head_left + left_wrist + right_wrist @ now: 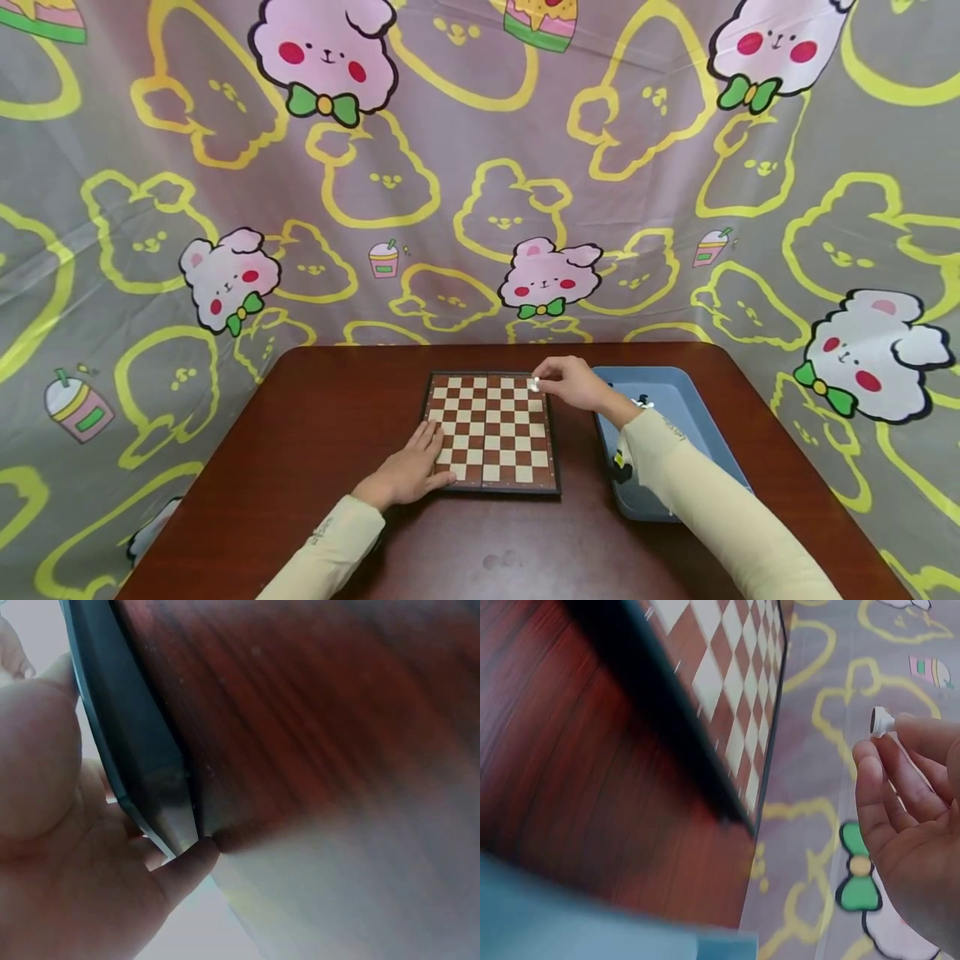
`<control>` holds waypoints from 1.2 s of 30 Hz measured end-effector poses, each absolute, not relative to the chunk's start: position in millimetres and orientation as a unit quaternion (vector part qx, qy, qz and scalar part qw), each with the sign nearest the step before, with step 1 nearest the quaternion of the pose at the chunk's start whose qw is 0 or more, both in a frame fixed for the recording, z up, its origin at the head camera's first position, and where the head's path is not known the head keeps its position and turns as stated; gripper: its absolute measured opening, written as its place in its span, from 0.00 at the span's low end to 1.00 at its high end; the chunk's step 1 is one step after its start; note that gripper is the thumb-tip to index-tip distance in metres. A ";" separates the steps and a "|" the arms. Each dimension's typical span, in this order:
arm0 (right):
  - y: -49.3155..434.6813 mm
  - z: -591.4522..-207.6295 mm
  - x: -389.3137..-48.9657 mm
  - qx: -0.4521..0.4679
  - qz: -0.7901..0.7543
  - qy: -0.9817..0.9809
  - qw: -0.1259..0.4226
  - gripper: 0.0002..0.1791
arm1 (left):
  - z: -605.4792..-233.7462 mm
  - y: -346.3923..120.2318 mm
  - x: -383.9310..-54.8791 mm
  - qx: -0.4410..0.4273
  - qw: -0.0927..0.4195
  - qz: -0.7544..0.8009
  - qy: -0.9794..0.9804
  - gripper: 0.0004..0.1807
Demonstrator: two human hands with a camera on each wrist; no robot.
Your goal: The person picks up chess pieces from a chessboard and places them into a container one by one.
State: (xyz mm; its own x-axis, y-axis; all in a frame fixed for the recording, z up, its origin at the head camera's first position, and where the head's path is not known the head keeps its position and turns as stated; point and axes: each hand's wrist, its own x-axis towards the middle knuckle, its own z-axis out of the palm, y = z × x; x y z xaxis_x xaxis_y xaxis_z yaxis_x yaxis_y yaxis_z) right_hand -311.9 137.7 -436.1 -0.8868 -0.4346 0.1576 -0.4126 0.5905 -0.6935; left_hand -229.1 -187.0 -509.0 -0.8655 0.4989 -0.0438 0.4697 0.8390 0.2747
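Observation:
A brown-and-cream chessboard [491, 429] with a dark rim lies on the table, bare squares showing. My left hand [408, 469] rests on its near left corner, fingers straight along the left edge and thumb at the near edge. The left wrist view shows the left hand [82, 847] against the board's dark side [139, 712]. Over the far right corner, my right hand [576, 383] pinches a small white chess piece [534, 384]. In the right wrist view that white chess piece [882, 721], with a dark base, sits in the fingertips of the right hand [922, 817].
To the board's right stands a blue tray [675, 379], partly hidden by the right forearm. Black and white chess pieces [642, 402] lie in it, and a black item with yellow [621, 467] shows by the sleeve. A patterned curtain [465, 125] hangs behind the brown table [315, 425].

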 end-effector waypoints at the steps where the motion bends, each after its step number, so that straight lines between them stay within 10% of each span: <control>1: 143.4 -436.2 -310.9 -0.233 -0.384 0.893 0.010 0.07 | -508.7 -186.9 -228.6 0.253 0.057 0.130 0.957 0.46; 36: 296.7 -472.8 -281.9 -0.161 -0.382 0.910 0.003 0.06 | -506.1 -186.0 -225.2 0.253 0.053 0.126 0.958 0.45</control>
